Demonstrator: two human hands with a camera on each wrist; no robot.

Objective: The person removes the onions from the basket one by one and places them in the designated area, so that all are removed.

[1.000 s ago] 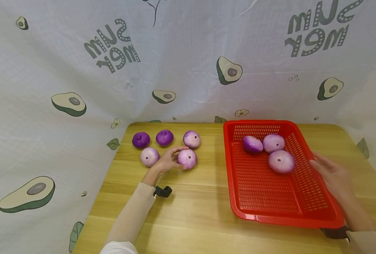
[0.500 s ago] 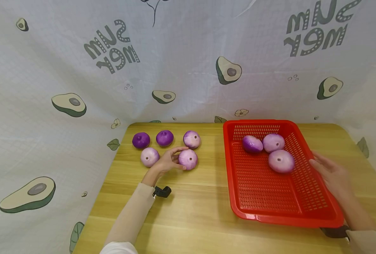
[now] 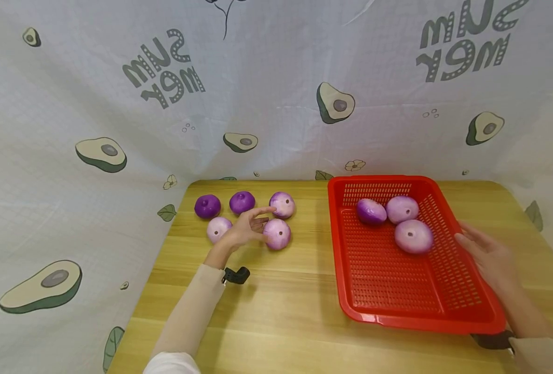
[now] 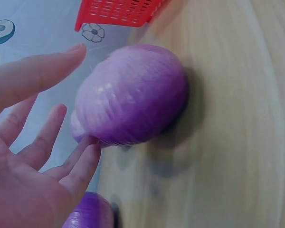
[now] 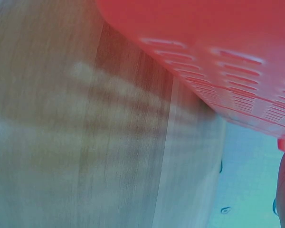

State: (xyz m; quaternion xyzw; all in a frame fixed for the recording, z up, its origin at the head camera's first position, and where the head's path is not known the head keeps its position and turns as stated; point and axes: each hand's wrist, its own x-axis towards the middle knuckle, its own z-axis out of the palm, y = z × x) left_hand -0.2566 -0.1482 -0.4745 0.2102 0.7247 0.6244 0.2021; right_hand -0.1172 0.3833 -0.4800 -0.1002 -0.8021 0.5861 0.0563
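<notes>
While the left hand [image 3: 245,231] opens beside it, the onion [image 3: 277,234] lies stem-end sideways.

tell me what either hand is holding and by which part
Nothing is held. The left hand is open, fingers spread beside the pale purple onion, fingertips at most brushing its side. The right hand lies open against the red basket's right rim.

Open table [image 3: 299,291] separates the onion cluster [image 3: 277,234] from the red basket [image 3: 346,291].
</notes>
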